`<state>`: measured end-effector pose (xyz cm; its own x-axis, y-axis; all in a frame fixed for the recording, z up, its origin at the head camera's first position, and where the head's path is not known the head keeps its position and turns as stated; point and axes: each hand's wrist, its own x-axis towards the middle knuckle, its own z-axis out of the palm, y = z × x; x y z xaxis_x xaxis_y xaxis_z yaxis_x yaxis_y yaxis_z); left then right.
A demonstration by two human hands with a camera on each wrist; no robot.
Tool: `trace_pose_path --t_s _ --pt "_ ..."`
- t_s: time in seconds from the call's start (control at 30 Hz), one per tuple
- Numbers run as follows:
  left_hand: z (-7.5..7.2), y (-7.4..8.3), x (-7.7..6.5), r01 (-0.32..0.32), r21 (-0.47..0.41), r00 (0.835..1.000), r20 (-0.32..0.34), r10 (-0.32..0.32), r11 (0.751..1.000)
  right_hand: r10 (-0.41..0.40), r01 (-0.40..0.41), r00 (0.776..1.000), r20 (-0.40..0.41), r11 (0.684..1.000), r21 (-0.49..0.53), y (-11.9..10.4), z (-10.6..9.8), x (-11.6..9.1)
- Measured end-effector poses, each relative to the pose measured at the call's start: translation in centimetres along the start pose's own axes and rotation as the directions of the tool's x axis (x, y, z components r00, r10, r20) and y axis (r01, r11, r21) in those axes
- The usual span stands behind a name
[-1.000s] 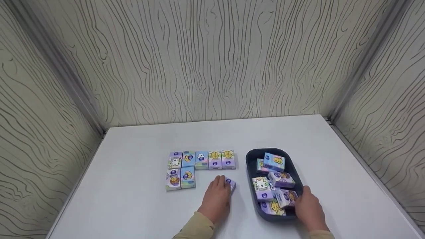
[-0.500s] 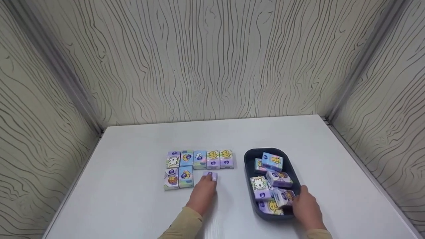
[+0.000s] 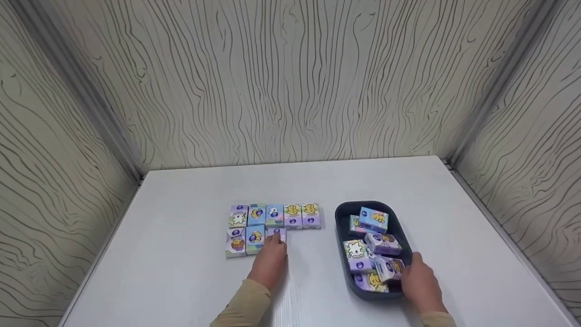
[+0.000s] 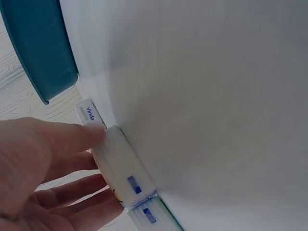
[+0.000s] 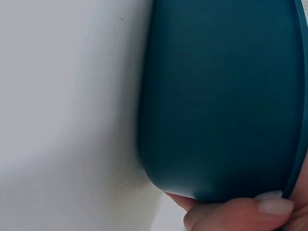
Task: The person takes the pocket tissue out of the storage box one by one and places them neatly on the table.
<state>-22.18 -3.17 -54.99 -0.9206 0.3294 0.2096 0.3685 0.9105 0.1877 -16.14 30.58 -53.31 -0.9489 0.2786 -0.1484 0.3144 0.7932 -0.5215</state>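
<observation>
In the head view my left hand (image 3: 268,263) holds a purple tissue pack (image 3: 283,235) flat on the white table, its fingers covering part of the print. This pack is at the right end of a front row, beside a blue tissue pack (image 3: 255,240). Seen from the left wrist, the thumb presses one side of the held pack (image 4: 126,166) and the fingers reach along its other side; a neighbouring pack (image 4: 155,215) touches its end. My right hand (image 3: 423,282) grips the near right rim of a dark blue-green tray (image 3: 374,296), whose wall (image 5: 221,96) fills much of the right wrist view.
Behind the held pack, several tissue packs (image 3: 274,215) form a back row, side by side. A purple pack (image 3: 235,243) ends the front row at the left. Inside the tray, several more packs (image 3: 383,244) lie jumbled. Wood-patterned walls (image 3: 290,91) surround the table (image 3: 204,181).
My left hand has slid the purple tissue pack leftward and turned it from slanted to straight, up to the blue pack in the front row. My right hand stays on the tray.
</observation>
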Motion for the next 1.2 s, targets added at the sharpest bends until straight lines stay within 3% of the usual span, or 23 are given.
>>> trace_pose_path --t_s 0.13,0.43,0.63,0.8,1.0,1.2 --pt "0.1 -0.2 0.3 0.008 0.031 1.0 0.011 -0.009 0.999 0.011 -0.011 1.0 0.006 1.0 0.0 0.0 0.0 0.1" --pt "0.2 -0.4 0.8 -0.01 0.053 0.999 -0.037 0.012 0.999 0.026 -0.026 1.0 0.01 1.0 -0.004 -0.2 -0.1 0.2" --pt "0.2 -0.6 1.0 -0.002 0.018 0.999 -0.048 0.003 1.0 0.021 -0.021 1.0 0.009 1.0 -0.006 -0.1 0.1 0.3" --pt "-0.5 -0.2 1.8 0.033 -0.022 0.999 -0.006 -0.033 0.999 -0.007 0.007 1.0 -0.008 1.0 -0.009 0.1 0.0 0.2" --pt "-1.8 2.2 2.6 0.059 -0.096 0.996 0.075 -0.052 0.994 0.026 -0.026 0.999 0.019 1.0 -0.012 -0.1 0.0 0.2" --pt "-2.3 6.5 3.1 -0.034 -0.134 0.996 0.081 0.045 0.99 0.045 -0.044 0.999 0.02 0.999 -0.008 -0.3 -0.1 0.2"
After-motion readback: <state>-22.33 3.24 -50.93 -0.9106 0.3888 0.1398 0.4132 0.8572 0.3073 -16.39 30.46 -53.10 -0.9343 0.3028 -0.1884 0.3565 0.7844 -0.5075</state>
